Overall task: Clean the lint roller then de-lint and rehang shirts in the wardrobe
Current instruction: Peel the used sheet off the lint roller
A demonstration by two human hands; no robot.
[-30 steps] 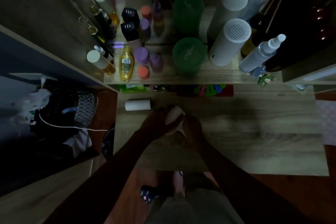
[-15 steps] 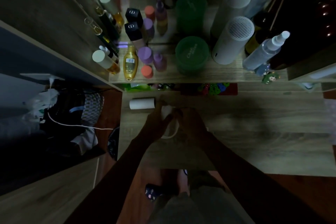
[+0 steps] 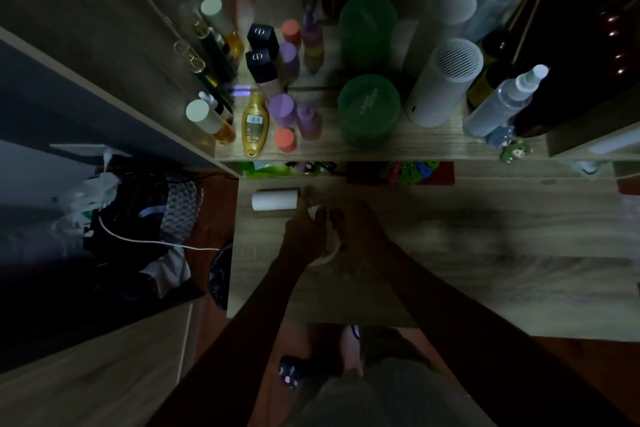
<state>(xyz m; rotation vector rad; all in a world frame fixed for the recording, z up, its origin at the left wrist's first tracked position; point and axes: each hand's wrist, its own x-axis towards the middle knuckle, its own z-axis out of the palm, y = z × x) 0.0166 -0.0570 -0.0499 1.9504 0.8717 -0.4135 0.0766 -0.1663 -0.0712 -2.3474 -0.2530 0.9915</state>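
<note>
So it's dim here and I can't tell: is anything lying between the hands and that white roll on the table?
Nothing visible does. The white roll lies on the table just left of the left hand, whose fingertips nearly reach its end. The right hand is beside the left; both seem to hold something pale, too dark to identify.

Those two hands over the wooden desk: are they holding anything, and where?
Both hands, left and right, close around something pale; too dark to identify it or the grip.

Pale object (image 3: 325, 253) mostly hidden between hands.
</note>
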